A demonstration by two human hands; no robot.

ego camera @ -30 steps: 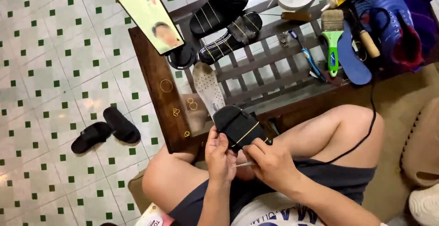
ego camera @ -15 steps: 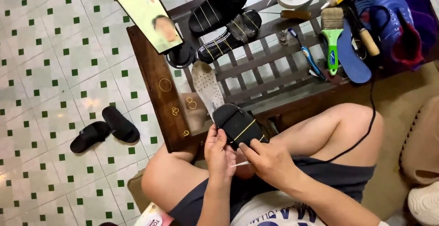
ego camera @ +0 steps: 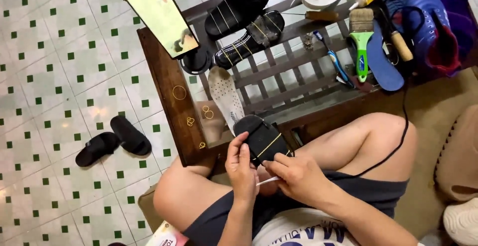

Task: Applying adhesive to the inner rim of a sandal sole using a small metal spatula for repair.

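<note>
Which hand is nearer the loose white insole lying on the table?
Left. The left hand grips the black sandal just below the white insole; the right hand sits lower and farther right.

A lit rectangular phone screen [ego camera: 161,17] stands propped at the table's [ego camera: 164,92] far-left corner.

A floor of white square tiles with small green inset squares [ego camera: 55,62] fills the left side. A dark brown wooden table with a slatted top [ego camera: 172,104] stands across the upper middle. Tan carpet [ego camera: 430,121] covers the right, evenly lit.
</note>
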